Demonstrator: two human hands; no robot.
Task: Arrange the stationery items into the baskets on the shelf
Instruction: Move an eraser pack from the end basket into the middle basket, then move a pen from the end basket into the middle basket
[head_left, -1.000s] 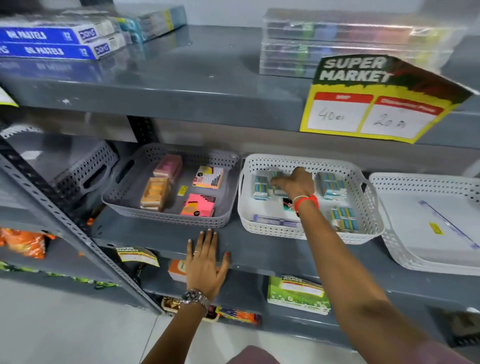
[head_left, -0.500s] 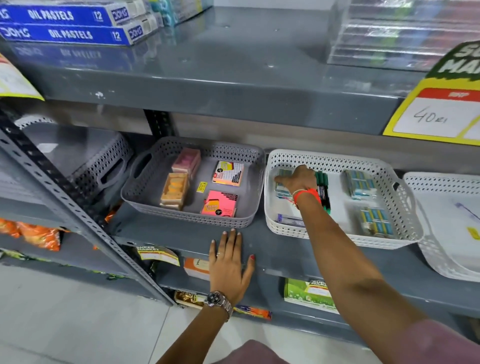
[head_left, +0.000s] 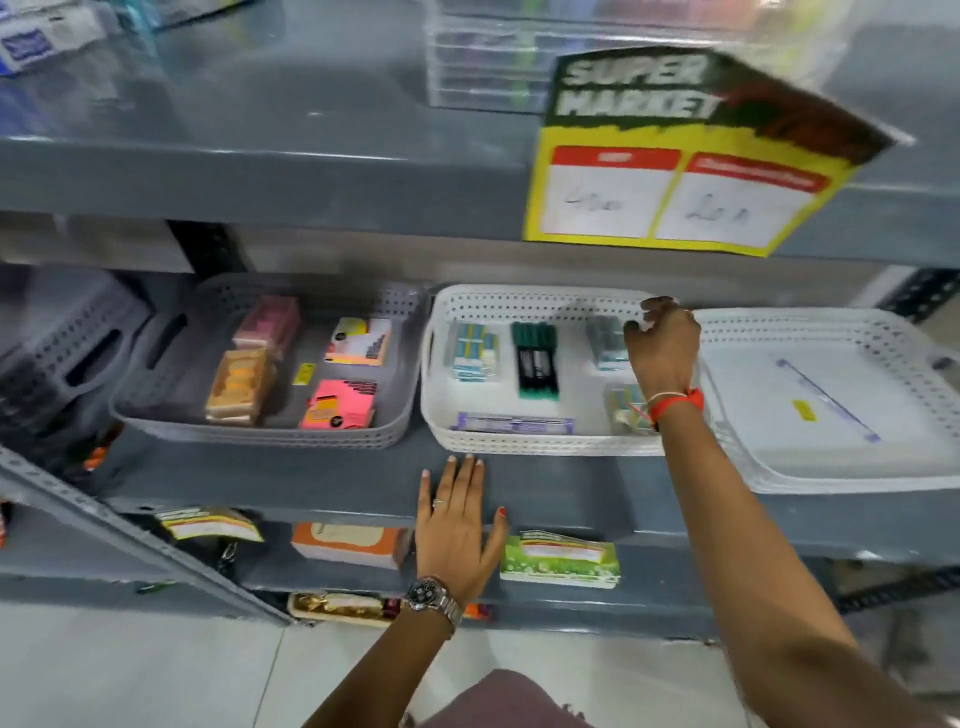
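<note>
Left hand (head_left: 457, 525) flat, fingers spread, on smooth grey metal shelf (head_left: 322, 483). Right hand (head_left: 662, 348) curled over perforated white plastic basket (head_left: 519, 441); grasp unclear. Green markers (head_left: 535, 358) lie inside basket.

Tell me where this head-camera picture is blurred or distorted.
Head view: motion blur smears the price sign, leaving its handwritten numbers unreadable; the top-left boxes are soft too; wide-angle bend tilts the shelf edge; the green markers in the white basket remain recognisable.

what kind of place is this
Most likely a shop's stationery aisle: a "SUPER MARKET" price tag hangs from a grey metal shelf, and baskets like the white basket hold packaged stock.
</note>
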